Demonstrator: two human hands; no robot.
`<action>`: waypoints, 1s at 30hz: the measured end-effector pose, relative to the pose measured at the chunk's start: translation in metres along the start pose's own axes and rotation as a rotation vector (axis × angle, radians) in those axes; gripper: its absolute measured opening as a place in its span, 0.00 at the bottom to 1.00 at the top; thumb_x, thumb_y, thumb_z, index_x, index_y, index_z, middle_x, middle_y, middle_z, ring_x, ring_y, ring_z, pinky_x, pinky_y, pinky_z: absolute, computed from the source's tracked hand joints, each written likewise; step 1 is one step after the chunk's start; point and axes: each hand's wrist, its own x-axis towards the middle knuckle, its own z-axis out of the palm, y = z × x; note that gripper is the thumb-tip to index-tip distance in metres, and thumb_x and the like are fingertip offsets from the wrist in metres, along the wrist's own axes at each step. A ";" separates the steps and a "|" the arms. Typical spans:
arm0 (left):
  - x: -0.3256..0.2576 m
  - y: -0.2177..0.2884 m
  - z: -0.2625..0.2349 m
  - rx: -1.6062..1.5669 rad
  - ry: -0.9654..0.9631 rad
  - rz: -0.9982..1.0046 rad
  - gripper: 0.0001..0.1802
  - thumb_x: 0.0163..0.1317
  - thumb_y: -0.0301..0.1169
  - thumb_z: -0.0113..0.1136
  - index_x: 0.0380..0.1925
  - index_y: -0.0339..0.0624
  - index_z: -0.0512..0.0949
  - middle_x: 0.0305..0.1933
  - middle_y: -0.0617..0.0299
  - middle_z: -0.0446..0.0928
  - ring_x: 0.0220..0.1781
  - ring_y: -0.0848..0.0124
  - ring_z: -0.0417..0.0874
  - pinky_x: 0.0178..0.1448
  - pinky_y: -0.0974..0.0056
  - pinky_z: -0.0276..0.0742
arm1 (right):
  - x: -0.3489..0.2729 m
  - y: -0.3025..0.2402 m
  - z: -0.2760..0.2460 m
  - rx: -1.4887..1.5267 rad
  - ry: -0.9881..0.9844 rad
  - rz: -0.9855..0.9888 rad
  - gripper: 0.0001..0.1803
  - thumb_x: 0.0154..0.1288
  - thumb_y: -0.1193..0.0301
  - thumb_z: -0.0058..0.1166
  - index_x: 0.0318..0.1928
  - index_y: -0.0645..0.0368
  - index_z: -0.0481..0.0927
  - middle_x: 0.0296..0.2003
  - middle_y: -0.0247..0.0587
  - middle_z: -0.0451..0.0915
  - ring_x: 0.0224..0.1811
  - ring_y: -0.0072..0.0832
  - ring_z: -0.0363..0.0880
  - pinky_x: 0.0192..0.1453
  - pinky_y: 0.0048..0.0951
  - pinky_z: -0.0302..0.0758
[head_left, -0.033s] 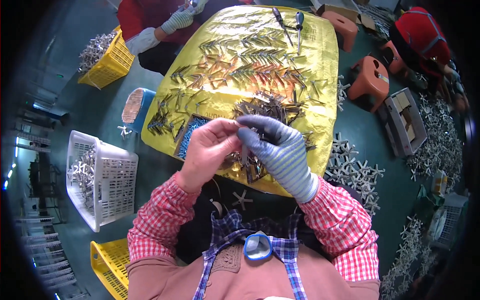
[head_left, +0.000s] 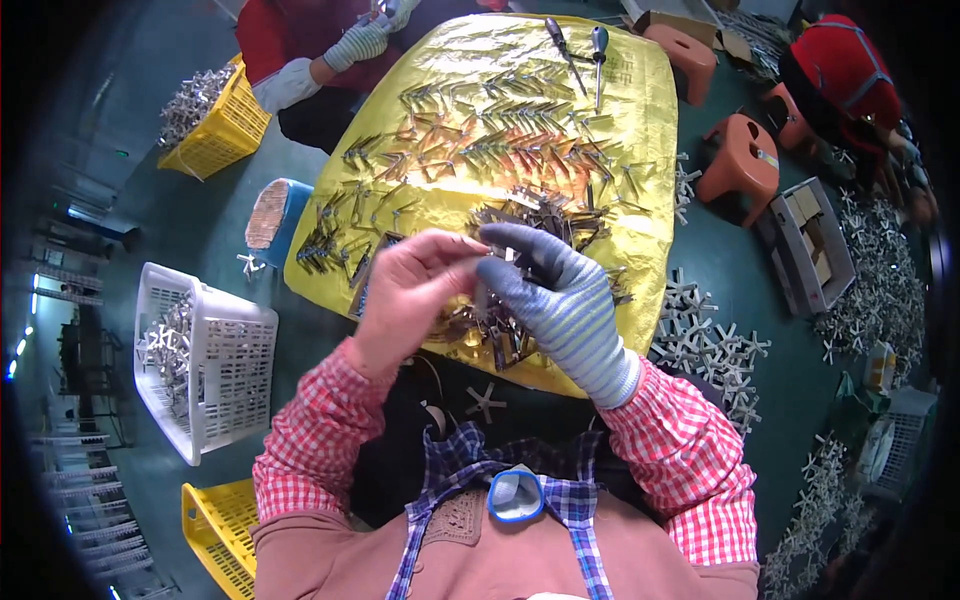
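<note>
Seen from the head camera, both forearms in red-and-white checked sleeves rise from the lower edge and meet over the near end of the desk covered in shiny yellow sheeting [head_left: 640, 130]. The bare left hand [head_left: 405, 295] is raised with its back to the camera, wrist bent, and its fingers [head_left: 450, 250] are curled together, pinched on a small grey metal piece [head_left: 497, 253] at the fingertips. The right hand in a blue-grey striped knit glove [head_left: 555, 300] comes in from the right, palm turned down and left, its fingers [head_left: 505, 238] arched over and closed on the same small piece from the other side. The piece is thus held between the two hands, just above a dark heap of loose metal clips [head_left: 540, 215] lying on the near part of the sheeting.

Farther up the desk, rows of thin bent metal parts [head_left: 480, 135] are laid out side by side, and two screwdrivers [head_left: 580, 50] lie at the far edge. On the floor to the left stands a white slotted plastic basket [head_left: 225, 390] with metal crosses in it, and a yellow plastic crate [head_left: 230, 125] farther back. White cross-shaped parts [head_left: 710, 345] are scattered on the floor to the right, near orange plastic stools [head_left: 740, 160]. Another person in a red top with a gloved hand [head_left: 365, 40] works at the far left corner of the desk.
</note>
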 end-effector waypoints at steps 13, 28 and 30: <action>0.247 -0.012 -0.217 1.289 0.420 -0.066 0.13 0.53 0.34 0.62 0.38 0.42 0.85 0.33 0.55 0.85 0.36 0.66 0.86 0.42 0.63 0.79 | 0.012 -0.015 -0.045 0.223 -0.031 0.292 0.17 0.74 0.68 0.49 0.57 0.65 0.72 0.43 0.36 0.78 0.39 0.19 0.80 0.43 0.20 0.79; 0.259 -0.021 -0.250 1.442 0.577 -0.090 0.18 0.57 0.41 0.58 0.45 0.47 0.82 0.49 0.53 0.83 0.51 0.61 0.83 0.54 0.57 0.74 | 0.010 -0.034 -0.049 0.000 0.022 0.198 0.17 0.69 0.67 0.58 0.54 0.62 0.79 0.43 0.31 0.82 0.46 0.15 0.77 0.53 0.19 0.74; 0.227 -0.008 -0.254 1.121 0.425 0.133 0.20 0.56 0.40 0.64 0.45 0.41 0.81 0.43 0.56 0.84 0.44 0.68 0.84 0.48 0.63 0.76 | 0.009 -0.035 -0.049 0.015 0.040 0.184 0.14 0.67 0.69 0.60 0.50 0.62 0.81 0.40 0.31 0.82 0.42 0.14 0.77 0.49 0.17 0.75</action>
